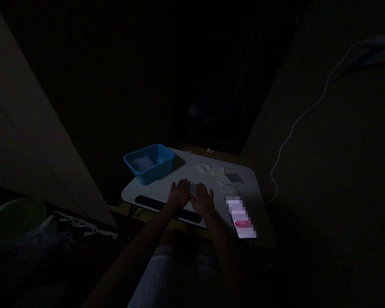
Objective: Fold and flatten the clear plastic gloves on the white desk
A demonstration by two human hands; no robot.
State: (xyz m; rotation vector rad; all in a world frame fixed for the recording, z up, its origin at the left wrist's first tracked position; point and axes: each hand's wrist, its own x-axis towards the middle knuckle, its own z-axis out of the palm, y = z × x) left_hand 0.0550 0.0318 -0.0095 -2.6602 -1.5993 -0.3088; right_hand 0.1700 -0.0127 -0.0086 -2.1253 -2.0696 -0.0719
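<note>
Both of my hands are over the near middle of a small white table point(182, 164). My left hand point(180, 193) lies flat with its fingers stretched forward. Beside it, my right hand point(203, 199) is likewise stretched out, its thumb toward the left hand. Between the two shows a small pale, see-through flat piece point(193, 188); the fingers are at its edges, and whether they press on it is too dark to tell. A blue plastic basin point(154, 171) stands at the table's left, with a pale flat item inside.
Crumpled whitish pieces point(224, 182) and a grey flat square point(235, 177) lie on the right side. A lit phone point(241, 217) rests at the near right, its screen blurred. A white cable point(291, 128) hangs along the right wall. A green basket point(17, 218) is at the lower left.
</note>
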